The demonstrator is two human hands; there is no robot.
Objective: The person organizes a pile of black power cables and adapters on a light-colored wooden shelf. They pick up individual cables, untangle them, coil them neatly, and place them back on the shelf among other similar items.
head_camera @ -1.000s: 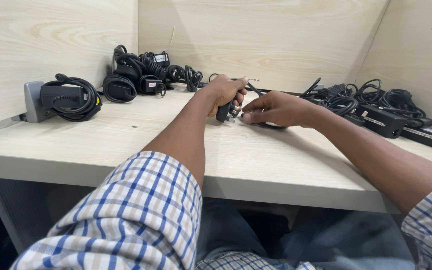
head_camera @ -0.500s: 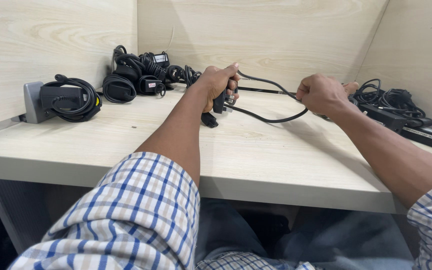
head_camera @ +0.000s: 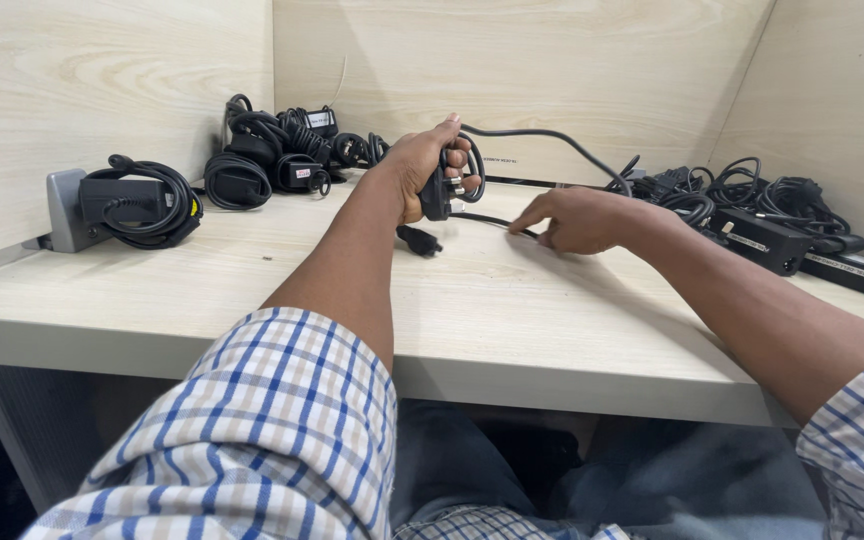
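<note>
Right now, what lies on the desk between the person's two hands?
In the head view, a black cable runs across the desk from the plug gripped in the left hand to the right hand; otherwise bare wood.

Black power cord (head_camera: pixel 552 135), plug end raised, loops down onto the desk.

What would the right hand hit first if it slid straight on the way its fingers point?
The right hand points left along the desk; first comes the black cable at its fingertips, then probably the loose plug. Depth unclear.
</note>
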